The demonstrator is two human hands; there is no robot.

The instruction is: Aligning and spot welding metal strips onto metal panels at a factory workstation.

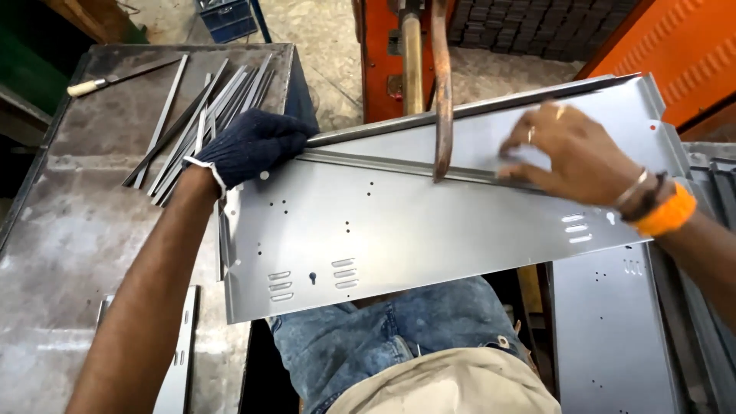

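Note:
A long grey sheet-metal panel (pixel 399 230) with punched holes, louvre slots and a folded rib lies tilted across my lap. My left hand (pixel 249 146), in a dark knitted glove, grips the panel's upper left corner. At the upper right, my bare right hand (pixel 571 153), with a ring and an orange wristband, presses flat on the panel. A curved rusty metal arm (pixel 442 92) comes down from above and touches the rib between my hands.
A steel table (pixel 69 230) at the left carries a bundle of thin metal strips (pixel 203 115) and a file with a wooden handle (pixel 115 78). More punched panels (pixel 606 330) are stacked at the right. An orange machine (pixel 383 54) stands behind.

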